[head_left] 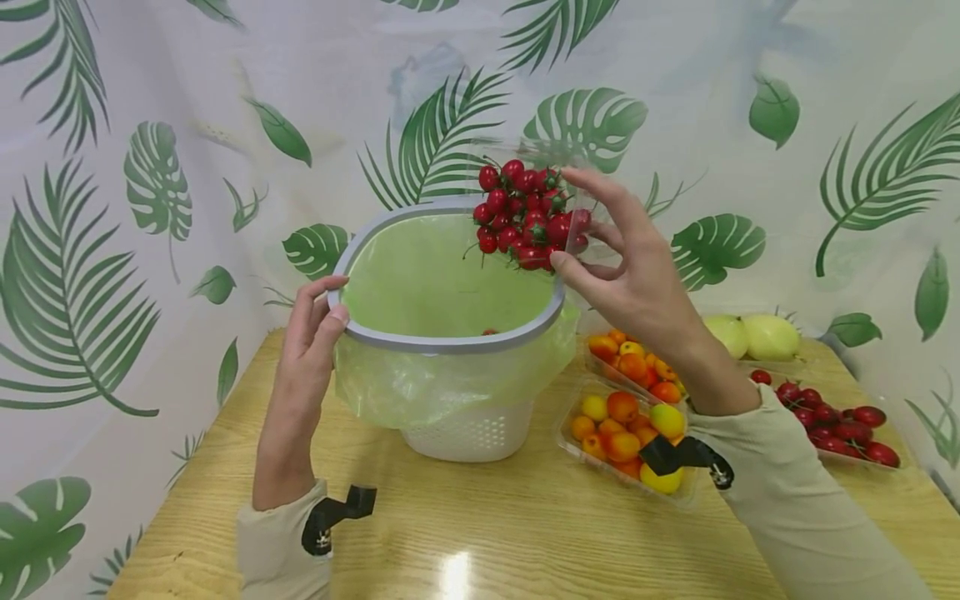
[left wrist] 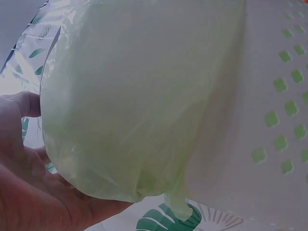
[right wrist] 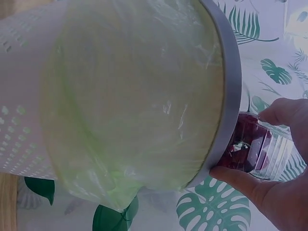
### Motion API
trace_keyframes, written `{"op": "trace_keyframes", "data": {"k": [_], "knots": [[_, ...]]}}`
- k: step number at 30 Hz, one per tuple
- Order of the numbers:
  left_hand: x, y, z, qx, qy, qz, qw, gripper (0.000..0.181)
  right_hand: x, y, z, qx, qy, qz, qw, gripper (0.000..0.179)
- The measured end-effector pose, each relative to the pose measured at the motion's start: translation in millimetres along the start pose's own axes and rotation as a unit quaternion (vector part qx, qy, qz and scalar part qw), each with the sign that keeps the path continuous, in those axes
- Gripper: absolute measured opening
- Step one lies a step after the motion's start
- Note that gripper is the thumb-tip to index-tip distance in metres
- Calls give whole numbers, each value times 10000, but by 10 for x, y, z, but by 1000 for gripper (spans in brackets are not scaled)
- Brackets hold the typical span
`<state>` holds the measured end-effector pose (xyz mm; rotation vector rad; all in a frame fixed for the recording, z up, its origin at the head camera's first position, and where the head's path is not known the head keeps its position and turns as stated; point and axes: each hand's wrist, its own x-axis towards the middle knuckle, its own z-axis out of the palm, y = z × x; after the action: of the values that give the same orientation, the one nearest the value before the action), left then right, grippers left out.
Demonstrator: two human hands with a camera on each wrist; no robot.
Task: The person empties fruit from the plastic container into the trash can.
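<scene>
A white trash basket [head_left: 471,433] stands upright, lined with a pale green plastic bag [head_left: 405,387] folded over its grey rim [head_left: 450,342]. My left hand [head_left: 303,358] grips the rim's left side, thumb outside; the left wrist view shows this hand [left wrist: 53,192] beside the bag. Above the basket's right side, my right hand [head_left: 637,258] holds a clear plastic box of red cherry tomatoes [head_left: 517,212], tilted toward the opening. In the right wrist view, thumb and fingers pinch the clear box [right wrist: 274,154] right at the rim. Low inside the bag shows a small red piece [head_left: 490,332].
On the table [head_left: 420,533], right of the basket, are two clear boxes of orange and yellow fruit [head_left: 622,437], [head_left: 633,362]. Farther right lie a box of red tomatoes [head_left: 840,425] and large pale green fruits [head_left: 768,337]. A leaf-patterned cloth [head_left: 247,192] hangs behind.
</scene>
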<state>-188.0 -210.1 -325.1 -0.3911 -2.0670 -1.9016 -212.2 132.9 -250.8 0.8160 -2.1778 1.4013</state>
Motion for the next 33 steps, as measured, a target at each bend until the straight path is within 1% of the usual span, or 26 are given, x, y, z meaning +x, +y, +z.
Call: {"op": "trace_keyframes", "data": {"k": [4, 9, 20, 28, 33], "knots": [[7, 0, -3, 43, -2, -26, 10000, 40, 0, 5, 17, -64, 12, -12, 10000, 71], [15, 0, 1, 62, -16, -17, 10000, 40, -1, -5, 25, -10, 31, -10, 10000, 72], [13, -9, -8, 79, -29, 47, 10000, 41, 14, -16, 53, -168, 77, -232, 9996, 73], [10, -4, -7, 89, -3, 22, 10000, 41, 8, -36, 63, -236, 83, -304, 9992, 72], [10, -12, -6, 61, -19, 77, 9999, 41, 7, -60, 71, -273, 94, -326, 9991, 72]]}}
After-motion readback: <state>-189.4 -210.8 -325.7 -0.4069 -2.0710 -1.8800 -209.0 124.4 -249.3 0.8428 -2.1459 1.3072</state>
